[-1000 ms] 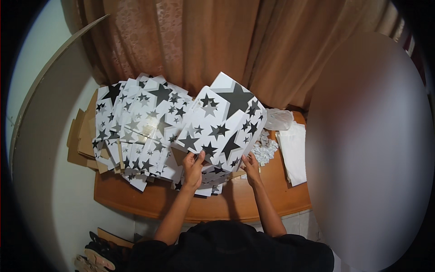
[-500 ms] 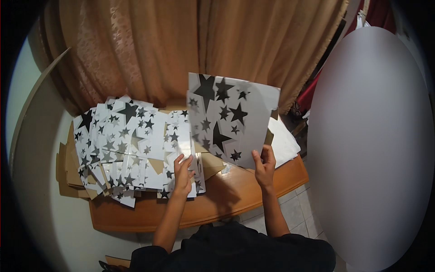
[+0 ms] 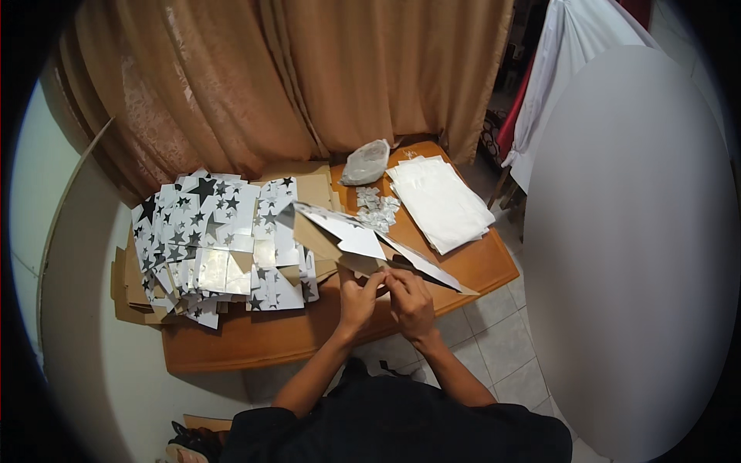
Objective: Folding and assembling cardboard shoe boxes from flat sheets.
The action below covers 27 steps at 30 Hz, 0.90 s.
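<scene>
Over the middle of the table, I hold a star-printed cardboard piece (image 3: 361, 242), white with black stars on one face and brown on the other. It is tilted and seen nearly edge-on, with flaps standing out. My left hand (image 3: 357, 303) is closed on its near edge. Close beside it, my right hand (image 3: 411, 302) is also closed there, the fingertips of both hands almost meeting. What exactly lies between the fingertips is too small to tell. To the left spreads a heap of similar star-printed cardboard pieces (image 3: 197, 224), overlapping each other.
The wooden table (image 3: 231, 351) has a curved front edge. Behind the held piece lie small silvery packets (image 3: 377, 208) and a clear plastic bag (image 3: 365, 163). A stack of white sheets (image 3: 441, 202) rests at the right. A brown curtain (image 3: 231, 85) hangs behind.
The cardboard piece has come down and tipped from face-on to nearly edge-on. My left hand has moved right and now grips it; my right hand has moved left beside it.
</scene>
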Available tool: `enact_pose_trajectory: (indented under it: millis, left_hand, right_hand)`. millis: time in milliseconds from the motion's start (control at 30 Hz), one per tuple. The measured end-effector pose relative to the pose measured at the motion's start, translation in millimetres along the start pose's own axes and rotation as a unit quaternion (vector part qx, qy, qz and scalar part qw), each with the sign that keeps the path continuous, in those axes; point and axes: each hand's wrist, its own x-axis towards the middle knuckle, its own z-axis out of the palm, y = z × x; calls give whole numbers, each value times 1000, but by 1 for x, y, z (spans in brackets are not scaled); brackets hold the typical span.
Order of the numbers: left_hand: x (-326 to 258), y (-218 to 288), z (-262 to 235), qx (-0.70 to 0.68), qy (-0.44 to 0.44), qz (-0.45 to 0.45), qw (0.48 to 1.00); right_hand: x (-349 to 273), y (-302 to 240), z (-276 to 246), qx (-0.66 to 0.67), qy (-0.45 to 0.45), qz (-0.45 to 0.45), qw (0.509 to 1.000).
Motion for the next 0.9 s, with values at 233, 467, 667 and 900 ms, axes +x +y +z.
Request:
enact_pose_trajectory:
  millis: [233, 467, 667, 900]
  left_hand:
    - [-39, -38, 35, 73, 65, -49, 994]
    - [-49, -28, 56, -6, -16, -79, 997]
    - [-36, -9, 37, 147, -95, -137, 975]
    - [-21, -5, 28, 272, -133, -72, 950]
  right_hand:
    - [-53, 17, -94, 107, -18, 2, 994]
    - [-60, 71, -166, -23, -133, 144, 980]
    - [-57, 124, -159, 22, -53, 181, 982]
    - [-17, 166, -145, 200, -62, 329, 921]
